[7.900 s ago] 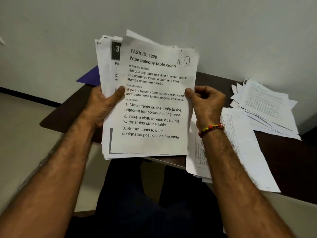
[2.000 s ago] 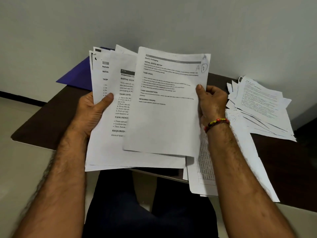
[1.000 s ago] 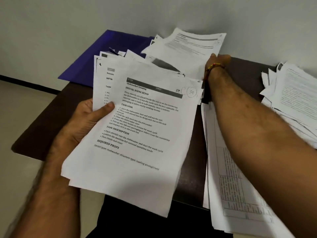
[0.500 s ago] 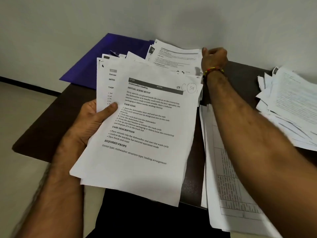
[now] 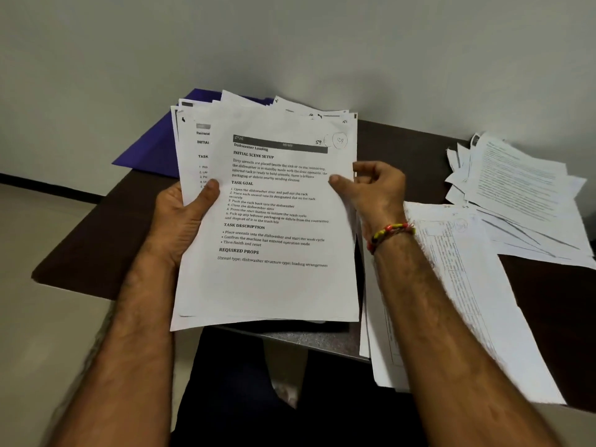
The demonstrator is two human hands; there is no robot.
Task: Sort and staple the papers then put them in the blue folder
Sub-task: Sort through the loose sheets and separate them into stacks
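Note:
My left hand (image 5: 183,217) grips a fanned stack of printed papers (image 5: 271,285) by its left edge, thumb on top. The front sheet is headed "Dishwasher Loading" and marked 59. My right hand (image 5: 371,188) pinches the right edge of that front sheet between thumb and fingers. The blue folder (image 5: 145,150) lies flat at the table's far left corner, mostly hidden behind the held stack. A few sheets lie on the table behind the stack, with only their top edges (image 5: 316,109) showing.
On the dark brown table (image 5: 96,246), a pile of sheets (image 5: 451,285) overhangs the near edge under my right forearm. A fanned pile of papers (image 5: 522,195) lies at the right. A grey wall stands just behind. No stapler is in view.
My right hand laid the sheet marked A on the far pile near the folder, let go, and came back to pinch the front sheet's right edge. The left hand keeps its hold on the stack.

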